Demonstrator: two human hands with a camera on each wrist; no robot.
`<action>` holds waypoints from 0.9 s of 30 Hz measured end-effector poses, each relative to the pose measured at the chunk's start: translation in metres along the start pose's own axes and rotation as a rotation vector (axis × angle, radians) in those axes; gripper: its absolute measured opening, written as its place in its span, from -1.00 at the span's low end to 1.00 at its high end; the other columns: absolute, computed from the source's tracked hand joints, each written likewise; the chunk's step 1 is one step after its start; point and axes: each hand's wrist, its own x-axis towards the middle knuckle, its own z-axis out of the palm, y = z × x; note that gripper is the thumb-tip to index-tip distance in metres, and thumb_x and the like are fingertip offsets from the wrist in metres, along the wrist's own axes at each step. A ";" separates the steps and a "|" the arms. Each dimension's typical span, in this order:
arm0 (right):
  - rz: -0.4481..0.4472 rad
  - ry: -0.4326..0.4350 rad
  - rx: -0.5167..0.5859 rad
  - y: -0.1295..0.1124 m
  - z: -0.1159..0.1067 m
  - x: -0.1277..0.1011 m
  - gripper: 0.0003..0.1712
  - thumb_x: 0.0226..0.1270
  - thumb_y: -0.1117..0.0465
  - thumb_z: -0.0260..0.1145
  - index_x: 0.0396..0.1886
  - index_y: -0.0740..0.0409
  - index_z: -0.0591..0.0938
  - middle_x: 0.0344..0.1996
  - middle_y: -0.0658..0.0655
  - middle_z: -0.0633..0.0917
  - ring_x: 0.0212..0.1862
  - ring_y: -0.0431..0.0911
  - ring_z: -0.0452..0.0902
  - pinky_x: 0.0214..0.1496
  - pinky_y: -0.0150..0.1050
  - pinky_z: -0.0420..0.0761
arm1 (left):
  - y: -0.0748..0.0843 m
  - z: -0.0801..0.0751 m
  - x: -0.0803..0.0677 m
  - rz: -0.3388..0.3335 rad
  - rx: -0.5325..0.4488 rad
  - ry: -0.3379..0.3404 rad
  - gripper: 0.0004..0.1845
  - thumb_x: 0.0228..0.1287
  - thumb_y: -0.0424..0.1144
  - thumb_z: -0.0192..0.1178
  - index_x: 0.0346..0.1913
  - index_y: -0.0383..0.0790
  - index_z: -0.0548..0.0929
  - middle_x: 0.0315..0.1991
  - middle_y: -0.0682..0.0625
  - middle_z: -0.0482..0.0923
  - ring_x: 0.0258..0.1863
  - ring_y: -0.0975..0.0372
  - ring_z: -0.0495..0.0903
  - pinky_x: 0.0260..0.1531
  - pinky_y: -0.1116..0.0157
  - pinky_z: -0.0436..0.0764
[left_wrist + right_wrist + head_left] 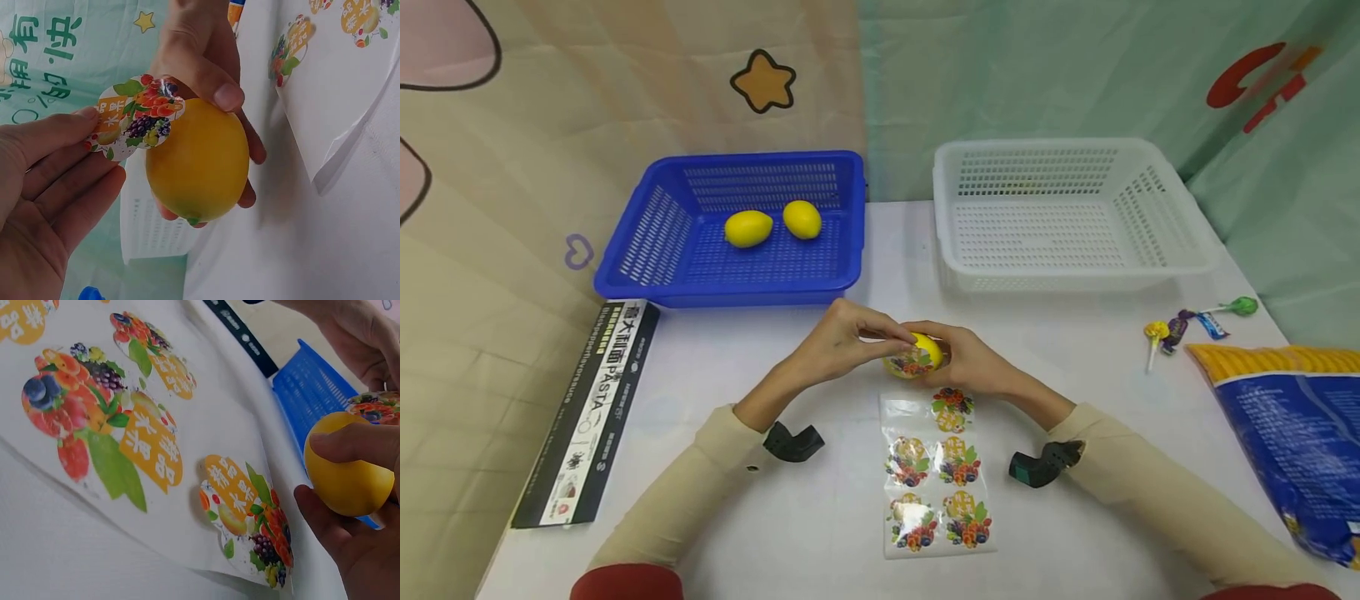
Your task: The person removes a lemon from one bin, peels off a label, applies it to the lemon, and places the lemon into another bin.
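Observation:
A yellow lemon (199, 162) is gripped by my right hand (973, 360), its thumb lying along the fruit's side. My left hand (847, 337) pinches a fruit-print sticker (139, 115) between thumb and fingertips. In the left wrist view the sticker overlaps the lemon's edge; whether it touches the skin I cannot tell. Just below both hands, on the white table, lies a clear sheet of stickers (934, 492) with several fruit prints still on it. The right wrist view shows one sheet sticker (247, 519) close up, near the sheet's edge.
Two lemons lie in a blue basket (752, 292) at the back left. A white basket (1075, 271) stands at the back right. Candies (1180, 325) and a blue-yellow bag (1285, 433) lie on the right. A black pasta box (587, 412) lies along the left.

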 end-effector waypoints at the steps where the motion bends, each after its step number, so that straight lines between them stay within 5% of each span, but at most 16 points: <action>1: -0.004 -0.005 0.020 -0.001 0.000 0.000 -0.17 0.09 0.43 0.49 0.39 0.09 0.42 0.14 0.11 0.59 -0.19 -0.03 0.58 -0.28 -0.29 0.65 | 0.000 0.001 0.000 0.003 0.001 0.000 -0.91 0.17 -0.46 0.38 -0.26 -0.33 0.79 -0.28 -0.03 0.76 -0.26 0.28 0.73 -0.20 0.31 0.71; 5: -0.020 -0.011 0.067 -0.003 0.001 -0.002 -0.17 0.09 0.48 0.45 0.39 0.07 0.42 0.17 0.10 0.57 -0.22 -0.01 0.55 -0.37 -0.30 0.63 | -0.001 0.003 0.000 0.010 -0.001 0.002 -0.91 0.18 -0.45 0.37 -0.25 -0.33 0.79 -0.28 -0.04 0.76 -0.26 0.28 0.73 -0.21 0.31 0.72; 11: -0.019 -0.022 0.137 -0.004 0.002 -0.006 -0.15 0.05 0.38 0.54 0.37 0.02 0.42 0.18 0.07 0.55 0.10 0.00 0.52 0.02 -0.15 0.66 | -0.003 0.006 0.000 0.015 -0.006 0.016 -0.90 0.18 -0.46 0.37 -0.24 -0.35 0.79 -0.27 -0.06 0.76 -0.26 0.26 0.74 -0.23 0.32 0.72; 15: 0.002 -0.004 0.121 -0.005 0.003 -0.007 -0.19 0.07 0.26 0.57 0.34 -0.09 0.45 0.16 0.01 0.57 0.13 -0.05 0.50 0.18 -0.11 0.56 | -0.002 0.007 0.000 0.016 0.000 0.023 -0.90 0.18 -0.45 0.37 -0.23 -0.36 0.79 -0.26 -0.08 0.76 -0.24 0.23 0.74 -0.23 0.34 0.71; 27: 0.020 0.053 0.095 -0.005 0.006 -0.009 -0.28 0.15 0.23 0.52 0.32 -0.06 0.47 0.04 0.07 0.60 -0.04 -0.02 0.53 -0.02 -0.23 0.60 | 0.000 0.010 0.001 0.032 -0.004 0.042 -0.77 0.18 -0.44 0.38 -0.08 -0.40 0.74 -0.24 -0.10 0.76 -0.24 0.24 0.74 -0.17 0.33 0.71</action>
